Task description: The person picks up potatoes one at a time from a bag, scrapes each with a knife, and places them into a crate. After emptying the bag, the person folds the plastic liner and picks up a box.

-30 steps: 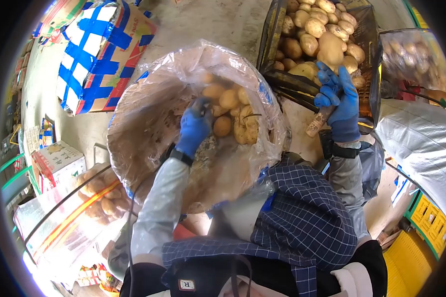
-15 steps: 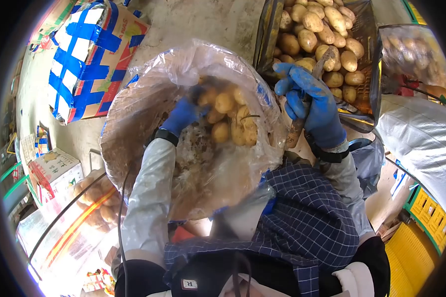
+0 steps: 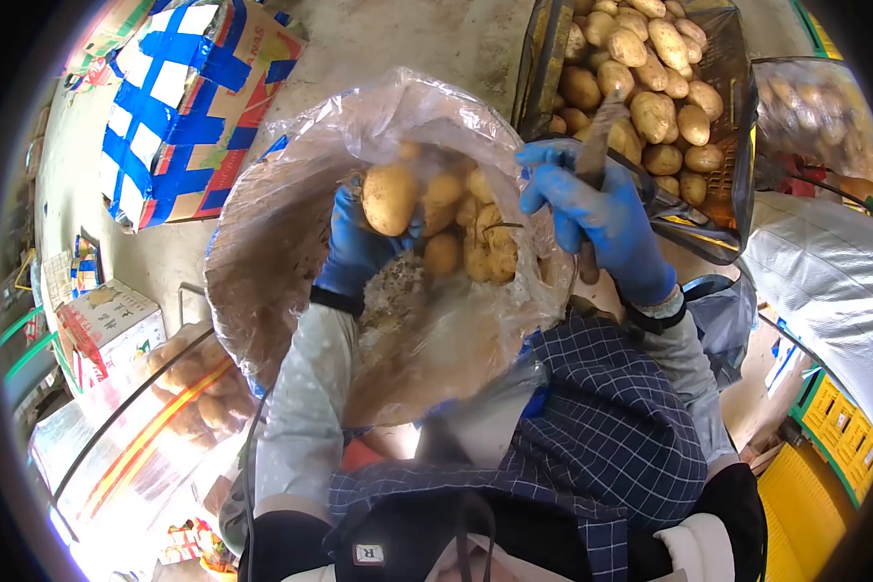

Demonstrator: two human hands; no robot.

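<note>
My left hand point(image 3: 356, 238), in a blue glove, is closed around a large yellow-brown potato point(image 3: 390, 199). It is inside a round container point(image 3: 281, 209) lined with clear plastic. Several more potatoes point(image 3: 443, 254) lie on the right side of that container, beside the held one. My right hand point(image 3: 601, 218), also gloved in blue, is closed on a long, narrow, dirty knife-like tool point(image 3: 595, 145). One end points up toward the potato crate; the other shows below the fingers. The right hand is just outside the container's right rim.
A black-lined crate point(image 3: 543, 73) full of potatoes stands at the upper right. To the left is a cardboard box point(image 3: 189, 126) crossed with blue tape. Bagged potatoes point(image 3: 194, 383) sit at lower left, and a silvery sack point(image 3: 815, 276) and yellow crate point(image 3: 839, 422) at right.
My left hand has come up from among the potatoes in the container and now holds one in plain view. The right hand still grips the tool, which has turned more upright.
</note>
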